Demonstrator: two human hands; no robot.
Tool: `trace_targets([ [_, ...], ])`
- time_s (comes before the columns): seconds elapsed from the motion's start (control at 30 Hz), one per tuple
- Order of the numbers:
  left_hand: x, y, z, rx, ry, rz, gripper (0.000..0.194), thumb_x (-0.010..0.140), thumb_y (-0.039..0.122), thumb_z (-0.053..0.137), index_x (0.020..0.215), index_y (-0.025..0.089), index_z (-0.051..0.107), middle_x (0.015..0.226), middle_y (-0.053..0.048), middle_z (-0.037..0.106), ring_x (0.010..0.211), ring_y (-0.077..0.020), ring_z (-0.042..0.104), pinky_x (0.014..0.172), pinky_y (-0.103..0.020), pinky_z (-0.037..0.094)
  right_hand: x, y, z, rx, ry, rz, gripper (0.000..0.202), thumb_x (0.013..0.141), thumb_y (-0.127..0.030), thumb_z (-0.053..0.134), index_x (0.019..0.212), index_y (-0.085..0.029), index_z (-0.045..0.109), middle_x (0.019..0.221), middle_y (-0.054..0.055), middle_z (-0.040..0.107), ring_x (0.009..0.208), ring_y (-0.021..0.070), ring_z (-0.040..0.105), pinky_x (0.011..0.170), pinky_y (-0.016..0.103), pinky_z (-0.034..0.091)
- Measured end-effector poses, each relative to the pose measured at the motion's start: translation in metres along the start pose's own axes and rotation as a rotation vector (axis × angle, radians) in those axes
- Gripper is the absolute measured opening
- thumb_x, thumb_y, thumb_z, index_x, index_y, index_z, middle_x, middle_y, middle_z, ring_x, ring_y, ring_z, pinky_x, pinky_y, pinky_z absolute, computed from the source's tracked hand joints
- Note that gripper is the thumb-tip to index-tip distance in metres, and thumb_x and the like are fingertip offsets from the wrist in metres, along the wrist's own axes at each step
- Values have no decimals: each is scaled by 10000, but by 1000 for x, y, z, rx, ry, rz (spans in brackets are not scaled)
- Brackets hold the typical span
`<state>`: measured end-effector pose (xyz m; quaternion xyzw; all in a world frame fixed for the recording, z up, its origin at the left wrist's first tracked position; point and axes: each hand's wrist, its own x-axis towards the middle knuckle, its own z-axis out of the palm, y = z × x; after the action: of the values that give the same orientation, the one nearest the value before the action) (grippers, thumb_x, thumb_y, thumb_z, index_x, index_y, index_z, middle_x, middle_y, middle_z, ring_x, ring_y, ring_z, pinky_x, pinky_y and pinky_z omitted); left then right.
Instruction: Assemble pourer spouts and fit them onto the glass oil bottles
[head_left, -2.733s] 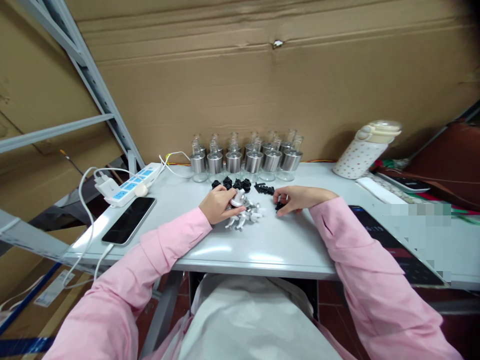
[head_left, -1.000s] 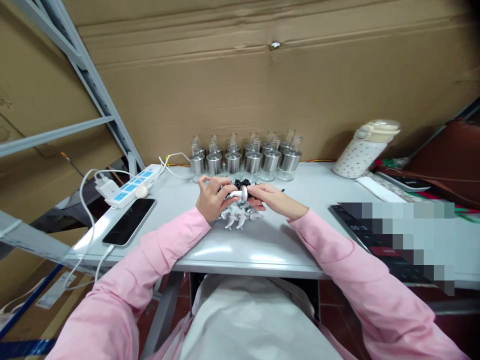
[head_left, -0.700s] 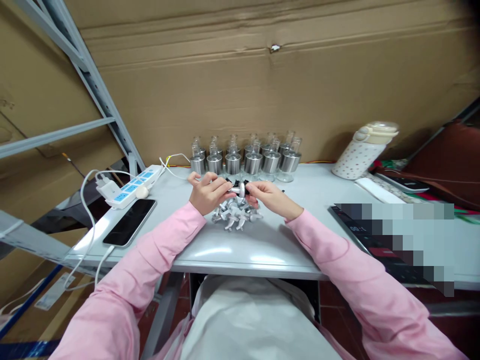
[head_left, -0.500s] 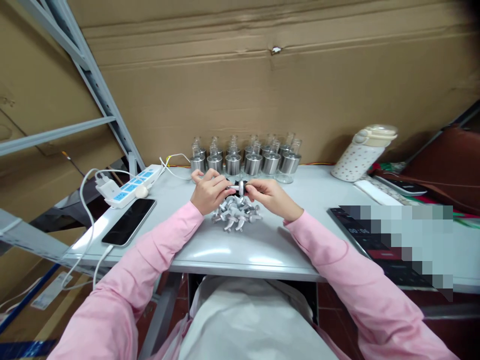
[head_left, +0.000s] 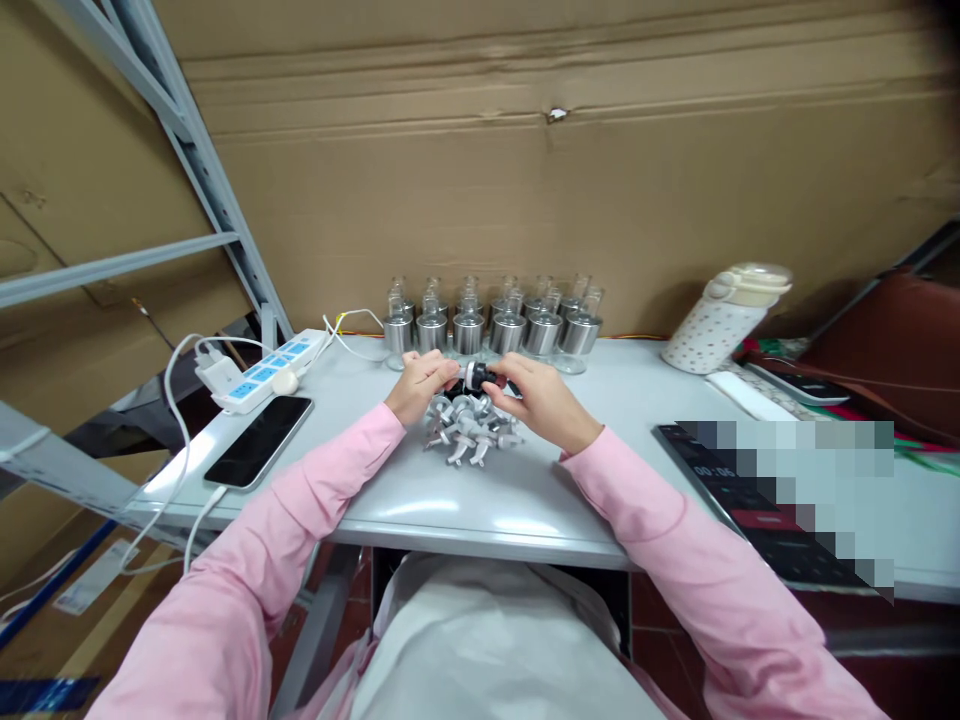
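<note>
Where the two hands meet above the middle of the table (head_left: 517,490), we find one piece in work. The left hand (head_left: 424,385) pinches the silver-white spout (head_left: 463,373) between thumb and fingers; the right hand (head_left: 544,400) grips the black fitting (head_left: 482,376) at its far end. The two parts lie in line, roughly level, the white collar against the black body. We judge the joining of this one piece to be under way; whether the fitting is fully seated we cannot tell.

Below and just in front of the hands, we note a pile of loose spouts (head_left: 469,432) lying on the table, none that we can make out bearing a black part. More black parts (head_left: 454,390) show just behind the pile, largely covered by the hands, so we give no count.

Towards the cardboard wall (head_left: 450,190) stand glass bottles (head_left: 508,333) with steel sleeves, in two rows, upright, with nothing fitted on the necks we can see. By our reading, most of the work is outstanding.
</note>
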<state>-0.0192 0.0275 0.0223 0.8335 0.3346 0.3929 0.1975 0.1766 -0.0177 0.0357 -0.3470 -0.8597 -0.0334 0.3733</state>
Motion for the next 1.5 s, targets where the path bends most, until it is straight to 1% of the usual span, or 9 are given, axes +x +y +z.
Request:
trace_targets([
  [0.07, 3, -9, -6, -157, 59, -94, 616, 814, 686, 221, 477, 187, 352, 485, 18, 358, 513, -119, 352, 612, -315, 311, -2, 3, -4, 42, 93, -4, 92, 833, -244, 487, 890, -183, 523, 762, 32, 535, 672, 141, 517, 615, 261, 431],
  [0.13, 7, -20, -14, -263, 243, -187, 596, 790, 710, 232, 487, 201, 303, 478, 25, 320, 493, -116, 330, 561, -298, 301, -3, 8, -10, 96, 266, 59, 140, 805, -206, 505, 944, -194, 512, 827, 36, 533, 702, 139, 524, 604, 254, 451],
  [0.2, 9, -28, -21, -259, 413, -174, 564, 807, 681, 254, 528, 199, 342, 527, 14, 376, 546, -127, 385, 596, -293, 327, -3, 13, -15, 101, 428, 140, 174, 801, -200, 504, 975, -201, 519, 894, 54, 535, 747, 150, 534, 603, 261, 473],
  [0.27, 9, -33, -21, -176, 475, -163, 521, 847, 622, 252, 611, 189, 418, 595, 4, 456, 601, -135, 445, 653, -294, 349, -3, 16, -18, 60, 483, 154, 196, 811, -204, 498, 1002, -205, 540, 957, 74, 544, 792, 165, 546, 645, 285, 492],
  [0.43, 1, -38, -11, 285, 318, -164, 368, 913, 454, 292, 816, 180, 517, 759, 5, 588, 721, -144, 519, 830, -356, 262, -4, 15, -17, 6, 495, 148, 249, 822, -216, 502, 1069, -213, 533, 939, 66, 573, 716, 158, 559, 702, 326, 491],
  [0.53, -4, -37, -7, 331, 290, -138, 347, 926, 427, 262, 892, 179, 502, 806, -4, 610, 740, -148, 522, 821, -348, 240, -4, 14, -16, -1, 539, 188, 195, 812, -235, 524, 1005, -204, 531, 856, 46, 574, 674, 156, 554, 673, 322, 484],
  [0.63, -10, -25, 0, 323, 238, 2, 367, 929, 436, 233, 920, 181, 497, 853, -18, 621, 772, -154, 525, 815, -339, 243, -2, 13, -17, -32, 522, 157, 132, 820, -213, 509, 945, -205, 550, 869, 55, 577, 703, 163, 557, 682, 321, 481],
  [0.83, -21, 4, 23, 432, -16, 337, 314, 931, 364, 271, 933, 173, 519, 920, -40, 634, 848, -165, 537, 822, -356, 212, -2, 11, -19, -73, 502, 124, 135, 824, -195, 506, 942, -208, 570, 896, 66, 587, 722, 171, 561, 701, 329, 477],
  [1.5, -23, 5, 24, 393, -113, 272, 255, 908, 326, 329, 1015, 184, 511, 897, -33, 637, 865, -173, 551, 826, -365, 221, -4, 14, -15, -71, 465, 118, 180, 836, -199, 497, 986, -216, 596, 946, 77, 604, 772, 183, 586, 702, 335, 479],
])
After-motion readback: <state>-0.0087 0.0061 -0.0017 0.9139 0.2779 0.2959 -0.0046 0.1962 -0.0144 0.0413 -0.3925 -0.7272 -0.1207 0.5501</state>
